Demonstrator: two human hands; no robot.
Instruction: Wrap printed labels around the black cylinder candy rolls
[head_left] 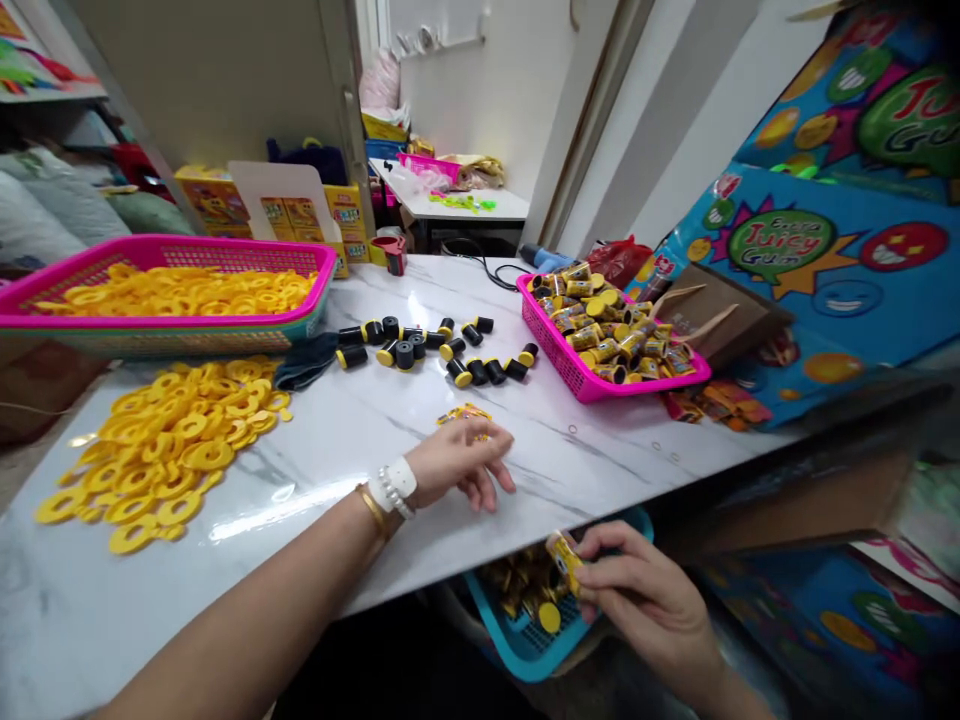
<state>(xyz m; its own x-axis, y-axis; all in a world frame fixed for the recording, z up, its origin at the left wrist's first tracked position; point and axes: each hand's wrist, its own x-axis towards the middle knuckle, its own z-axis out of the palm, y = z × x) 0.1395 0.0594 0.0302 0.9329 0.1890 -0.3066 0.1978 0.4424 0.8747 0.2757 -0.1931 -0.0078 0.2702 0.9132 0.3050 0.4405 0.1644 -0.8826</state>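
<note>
My right hand (649, 590) pinches a small cylinder with a yellow printed wrap (564, 562) between thumb and fingers. It is over a blue basket (517, 650) below the table edge, which holds several similar wrapped cylinders. My left hand (466, 462), with a white watch and bracelets at the wrist, hovers low over the marble-patterned table (540, 480), fingers loosely bent and apart. Just beyond it lies a small pile of yellow printed labels (463, 412), partly hidden by the hand. Farther back are several black cylinders with yellow ends (405, 354).
Yellow rings (180, 440) are heaped at the left, before a pink basket (330, 262) of more yellow pieces. A dark cloth (307, 362) lies beside them. At the right stands a pink basket (581, 388) of wrapped cylinders, near blue printed cartons (840, 270).
</note>
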